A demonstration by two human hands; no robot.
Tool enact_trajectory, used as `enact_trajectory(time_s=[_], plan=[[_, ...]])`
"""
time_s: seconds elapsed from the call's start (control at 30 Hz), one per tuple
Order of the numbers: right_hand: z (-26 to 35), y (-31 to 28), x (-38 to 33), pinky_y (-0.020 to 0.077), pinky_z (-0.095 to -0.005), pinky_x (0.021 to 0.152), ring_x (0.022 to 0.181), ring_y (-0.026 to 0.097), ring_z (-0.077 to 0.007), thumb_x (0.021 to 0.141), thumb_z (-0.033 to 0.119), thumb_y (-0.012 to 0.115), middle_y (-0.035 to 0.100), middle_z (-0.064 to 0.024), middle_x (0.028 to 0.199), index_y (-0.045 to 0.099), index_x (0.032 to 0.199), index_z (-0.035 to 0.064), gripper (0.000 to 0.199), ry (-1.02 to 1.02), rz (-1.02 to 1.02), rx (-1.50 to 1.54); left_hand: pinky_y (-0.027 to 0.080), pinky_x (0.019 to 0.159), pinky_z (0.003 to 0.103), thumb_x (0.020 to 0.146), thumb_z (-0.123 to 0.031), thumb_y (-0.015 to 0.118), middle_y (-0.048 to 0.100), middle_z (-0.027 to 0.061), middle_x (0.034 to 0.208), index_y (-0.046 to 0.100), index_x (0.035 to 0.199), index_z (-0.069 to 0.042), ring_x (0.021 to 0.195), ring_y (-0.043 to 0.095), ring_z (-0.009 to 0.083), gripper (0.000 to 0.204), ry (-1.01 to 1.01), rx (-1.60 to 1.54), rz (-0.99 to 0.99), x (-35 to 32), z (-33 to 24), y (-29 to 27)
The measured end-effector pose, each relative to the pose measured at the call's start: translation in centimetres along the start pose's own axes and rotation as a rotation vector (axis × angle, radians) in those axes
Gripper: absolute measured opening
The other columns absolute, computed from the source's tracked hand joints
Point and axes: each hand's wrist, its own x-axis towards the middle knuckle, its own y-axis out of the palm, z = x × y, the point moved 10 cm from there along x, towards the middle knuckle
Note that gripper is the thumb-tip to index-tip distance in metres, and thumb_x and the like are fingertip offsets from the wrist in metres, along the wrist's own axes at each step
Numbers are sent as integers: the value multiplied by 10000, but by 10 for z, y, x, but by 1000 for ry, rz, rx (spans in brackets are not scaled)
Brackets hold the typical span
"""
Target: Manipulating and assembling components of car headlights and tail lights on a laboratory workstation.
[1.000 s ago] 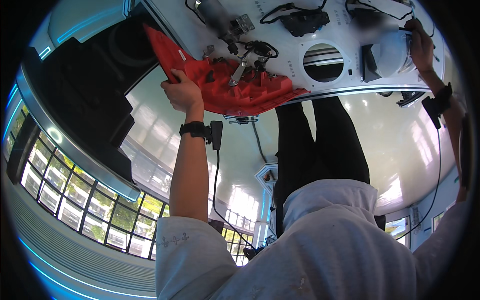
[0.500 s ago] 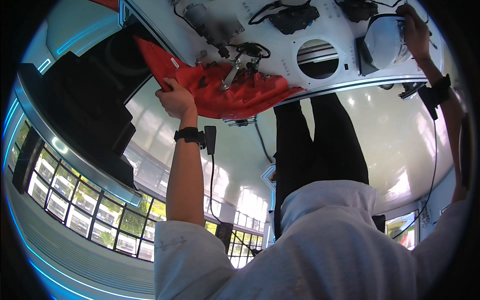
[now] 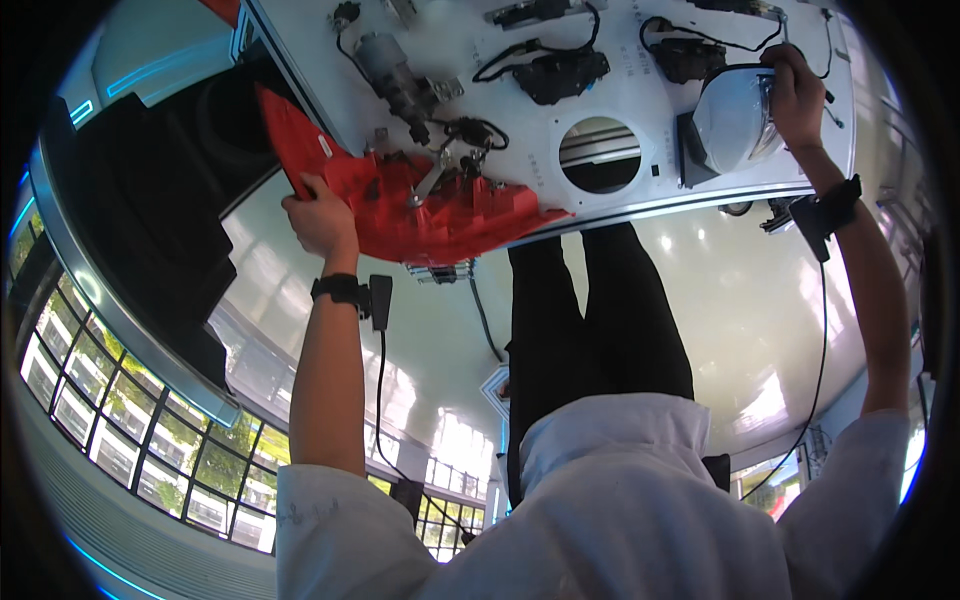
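A red car tail light (image 3: 410, 210) with a pointed end lies along the near left edge of a white board (image 3: 640, 110), overhanging it. My left hand (image 3: 325, 220) is closed on the light's left rim, thumb on top; some fingers are hidden beneath. At the board's right, a white car side mirror (image 3: 725, 120) with a black base rests on the surface. My right hand (image 3: 798, 100) is closed round the mirror's right side, its fingertips partly out of sight behind the housing. Between the two parts, a round hole (image 3: 600, 155) is cut through the board.
Black cabled units (image 3: 565, 75) and a silver motor-like part (image 3: 390, 70) sit farther back on the board. To the left stands a large black panel (image 3: 150, 200). Cables hang from the straps on both wrists.
The view has shifted, so the board and both hands appear lower and farther left. Each hand keeps its hold; the tail light and mirror stay in place on the board.
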Motion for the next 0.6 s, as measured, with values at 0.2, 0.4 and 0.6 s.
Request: enact_trajectory(time_s=[0.2, 0.4, 0.6], plan=[[-16, 0, -3, 470, -281, 747, 774, 607, -164, 883, 107, 406, 636, -111, 813, 617, 932, 15, 235, -14, 12, -57, 504, 781, 514, 910, -518, 461, 638, 230, 985, 536, 1024, 34, 905, 636, 428, 568, -77, -41, 23, -2, 14, 4], [-25, 5, 4, 466, -280, 781, 811, 608, -164, 877, 109, 390, 645, -94, 837, 616, 924, -3, 257, -4, 73, -83, 519, 786, 501, 900, -512, 479, 627, 233, 1026, 525, 1049, 44, 904, 642, 425, 577, -49, -58, 41, 5, 17, 4], [-23, 18, 12, 476, -303, 750, 775, 615, -176, 871, 129, 359, 634, -97, 797, 610, 903, 2, 283, -21, 128, -105, 498, 825, 492, 885, -574, 456, 640, 221, 1059, 536, 1116, 21, 970, 633, 399, 644, -57, -113, 50, 2, 33, 6]])
